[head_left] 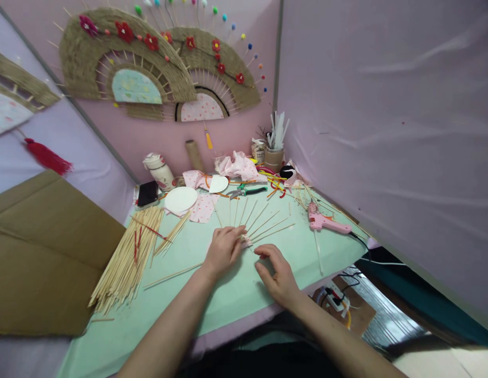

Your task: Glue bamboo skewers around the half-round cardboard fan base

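Note:
Thin bamboo sticks [263,224] fan out on the green-covered table from a small pink-patterned base [247,242]. Over the left part of that base lies my left hand [223,247], fingers stretched out and resting on it, so much of the base is hidden. My right hand [278,275] hovers just to the right and nearer to me; its fingers and thumb are curved and apart, with nothing between them. One long loose stick [173,275] reaches from the left towards my left wrist.
A large pile of bamboo sticks [127,257] lies left, beside a cardboard sheet [42,262]. A pink glue gun [328,223] rests at right, its cord running off the edge. Behind are green-handled pliers [249,191], a white oval [181,199], a bottle [160,172] and a phone [147,193].

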Available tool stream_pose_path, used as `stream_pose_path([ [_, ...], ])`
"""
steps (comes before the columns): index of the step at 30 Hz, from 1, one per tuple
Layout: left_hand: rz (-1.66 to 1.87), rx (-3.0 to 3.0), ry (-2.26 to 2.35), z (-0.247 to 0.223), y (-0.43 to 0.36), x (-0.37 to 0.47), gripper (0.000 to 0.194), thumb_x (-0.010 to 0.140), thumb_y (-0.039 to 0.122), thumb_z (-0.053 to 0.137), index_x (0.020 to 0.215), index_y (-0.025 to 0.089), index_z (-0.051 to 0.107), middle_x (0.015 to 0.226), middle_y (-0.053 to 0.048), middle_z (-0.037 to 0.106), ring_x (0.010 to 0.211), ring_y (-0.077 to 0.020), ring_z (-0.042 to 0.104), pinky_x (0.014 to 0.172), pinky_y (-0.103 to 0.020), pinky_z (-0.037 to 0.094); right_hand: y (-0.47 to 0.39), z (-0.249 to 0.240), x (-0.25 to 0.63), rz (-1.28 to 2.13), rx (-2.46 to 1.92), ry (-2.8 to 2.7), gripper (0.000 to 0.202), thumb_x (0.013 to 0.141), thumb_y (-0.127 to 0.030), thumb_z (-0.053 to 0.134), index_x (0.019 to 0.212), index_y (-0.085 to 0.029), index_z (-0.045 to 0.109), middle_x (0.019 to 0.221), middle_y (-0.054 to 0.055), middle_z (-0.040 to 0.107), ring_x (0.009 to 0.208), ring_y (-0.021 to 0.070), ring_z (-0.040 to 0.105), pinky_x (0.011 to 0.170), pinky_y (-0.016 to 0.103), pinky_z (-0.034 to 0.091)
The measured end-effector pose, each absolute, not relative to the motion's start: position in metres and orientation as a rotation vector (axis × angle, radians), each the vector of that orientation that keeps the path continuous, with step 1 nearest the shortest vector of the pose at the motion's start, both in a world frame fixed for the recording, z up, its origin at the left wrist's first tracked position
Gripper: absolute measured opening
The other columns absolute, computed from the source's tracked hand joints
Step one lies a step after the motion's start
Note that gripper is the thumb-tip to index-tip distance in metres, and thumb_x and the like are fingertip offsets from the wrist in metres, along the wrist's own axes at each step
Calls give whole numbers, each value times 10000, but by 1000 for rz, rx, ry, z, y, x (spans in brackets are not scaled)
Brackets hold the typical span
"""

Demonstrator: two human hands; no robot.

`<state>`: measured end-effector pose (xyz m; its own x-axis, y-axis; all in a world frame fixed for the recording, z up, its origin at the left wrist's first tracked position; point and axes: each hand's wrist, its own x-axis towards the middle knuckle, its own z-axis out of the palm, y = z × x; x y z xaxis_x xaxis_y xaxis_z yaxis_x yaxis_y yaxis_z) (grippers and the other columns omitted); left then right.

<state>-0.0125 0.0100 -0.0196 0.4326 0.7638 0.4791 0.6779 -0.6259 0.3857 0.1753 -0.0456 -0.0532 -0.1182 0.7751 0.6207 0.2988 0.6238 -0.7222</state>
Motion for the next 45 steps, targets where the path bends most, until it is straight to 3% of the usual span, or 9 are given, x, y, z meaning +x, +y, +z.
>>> stream_pose_path([
  [6, 1270, 2387, 1446, -20, 14, -19, 150, 963, 281, 510, 986, 219, 644, 947, -60, 723, 935, -217, 632, 883, -391, 443, -46, -53, 176, 500, -873, -1703, 172, 966, -239, 511, 1129, -229, 561, 1031, 78, 632, 943, 210, 597, 787, 363, 527],
  [11, 1496, 2189, 1519, -14, 16, -24, 144, 913, 277, 568, 791, 228, 626, 830, -43, 688, 879, -217, 618, 878, -401, 477, -45, -54, 176, 502, -870, -1710, 163, 969, -240, 503, 1117, -231, 571, 1034, 83, 637, 966, 217, 598, 800, 377, 528],
  [18, 1562, 1856, 1556, -7, 17, -31, 119, 828, 276, 625, 734, 222, 675, 801, -26, 716, 839, -198, 642, 858, -364, 508, -45, -53, 176, 512, -868, -1711, 128, 964, -240, 510, 1062, -229, 593, 1018, 87, 641, 985, 227, 607, 826, 398, 529],
  [23, 1476, 1569, 1547, -3, -6, -17, 218, 852, 356, 613, 787, 186, 734, 778, -46, 743, 744, -189, 668, 708, -306, 529, -46, -52, 175, 509, -852, -1688, 126, 960, -218, 522, 1065, -231, 589, 1006, 81, 641, 965, 217, 616, 816, 382, 531],
  [26, 1341, 1487, 1457, -8, -39, 3, 298, 862, 395, 615, 704, 177, 743, 680, -40, 711, 652, -168, 634, 634, -274, 510, -49, -50, 174, 493, -845, -1636, 138, 935, -204, 579, 1070, -234, 579, 958, 59, 639, 899, 200, 621, 763, 347, 537],
  [29, 1257, 1155, 1260, -18, -67, 22, 325, 848, 447, 647, 685, 183, 743, 719, -44, 703, 704, -162, 600, 694, -272, 496, -52, -45, 175, 474, -840, -1618, 147, 925, -176, 600, 1056, -240, 581, 910, 40, 636, 852, 185, 624, 731, 325, 539],
  [34, 1314, 916, 1199, -24, -79, 36, 393, 796, 571, 705, 856, 196, 803, 899, -78, 709, 781, -165, 563, 696, -267, 466, -54, -37, 176, 433, -832, -1628, 147, 901, -171, 635, 1026, -239, 596, 882, 34, 635, 832, 185, 627, 724, 323, 544],
  [45, 1169, 495, 987, -9, -91, 45, 526, 690, 591, 809, 1020, 180, 806, 1273, -150, 648, 1024, -209, 515, 716, -244, 464, -49, -48, 186, 280, -823, -1785, 241, 946, -66, 528, 1102, -222, 623, 947, 52, 679, 889, 175, 633, 778, 316, 536],
])
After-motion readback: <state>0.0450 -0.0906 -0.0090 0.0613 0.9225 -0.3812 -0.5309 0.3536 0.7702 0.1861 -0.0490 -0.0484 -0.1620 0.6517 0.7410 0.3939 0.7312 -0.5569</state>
